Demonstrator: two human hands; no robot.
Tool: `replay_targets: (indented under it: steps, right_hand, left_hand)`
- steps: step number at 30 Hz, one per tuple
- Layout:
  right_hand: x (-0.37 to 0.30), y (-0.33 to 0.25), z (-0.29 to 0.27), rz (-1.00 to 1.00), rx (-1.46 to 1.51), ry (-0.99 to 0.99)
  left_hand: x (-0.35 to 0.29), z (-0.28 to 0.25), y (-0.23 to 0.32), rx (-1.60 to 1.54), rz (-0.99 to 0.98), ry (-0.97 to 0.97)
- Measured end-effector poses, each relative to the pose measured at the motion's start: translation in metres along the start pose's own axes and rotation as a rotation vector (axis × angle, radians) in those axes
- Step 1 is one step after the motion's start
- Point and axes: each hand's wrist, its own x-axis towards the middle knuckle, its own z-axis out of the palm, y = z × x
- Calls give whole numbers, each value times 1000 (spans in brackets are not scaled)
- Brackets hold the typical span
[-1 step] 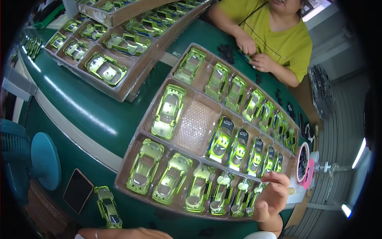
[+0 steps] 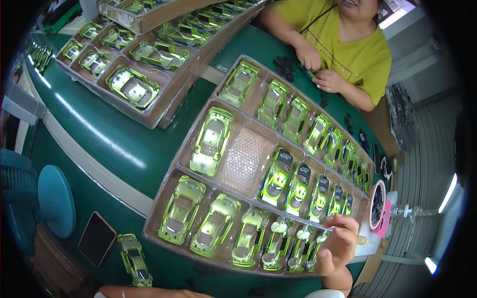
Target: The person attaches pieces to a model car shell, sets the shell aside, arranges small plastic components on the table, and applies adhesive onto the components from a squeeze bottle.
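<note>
My right hand (image 2: 339, 247) hovers at the near right corner of a brown divided tray (image 2: 233, 180), fingers loosely curled and apart from the thumb, with nothing visible between them. It partly covers the last green toy car bodies in the near row. Along the lower edge, only the back of my left hand (image 2: 159, 292) and its wrist show; its fingers are out of sight. Just above that wrist, a loose green car body (image 2: 134, 260) lies on the table. In the tray's middle row, several car bodies carry dark and yellow decoration, including one car body (image 2: 276, 176).
More car bodies fill stacked trays (image 2: 149, 118) at the far left. A phone (image 2: 97, 239) and a teal fan (image 2: 57, 201) sit at the left. Across the table, a person in yellow (image 2: 343, 49) handles a small part beside black pieces (image 2: 284, 68). A round basket (image 2: 377, 203) stands at right.
</note>
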Motion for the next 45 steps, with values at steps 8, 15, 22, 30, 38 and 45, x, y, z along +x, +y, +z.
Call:
replay_targets:
  steps: [8, 15, 22, 30, 38, 45]
  right_hand:
    - [24, 33, 14, 88, -147, -117]
    - [26, 41, 24, 89, -150, -157]
    - [27, 34, 23, 81, -175, -186]
    - [12, 12, 21, 93, -199, -194]
    - [-17, -27, 20, 34, -210, -180]
    - [-63, -105, 34, -191, -175, -191]
  left_hand:
    - [12, -14, -29, -379, 248, -58]
    - [14, -17, -24, -427, 255, -30]
    - [9, -9, -27, -421, 220, -20]
    - [-1, 9, -31, -449, 261, -24]
    - [-42, 36, -42, -239, 47, -121]
    - [-91, 71, -65, -102, 67, -254]
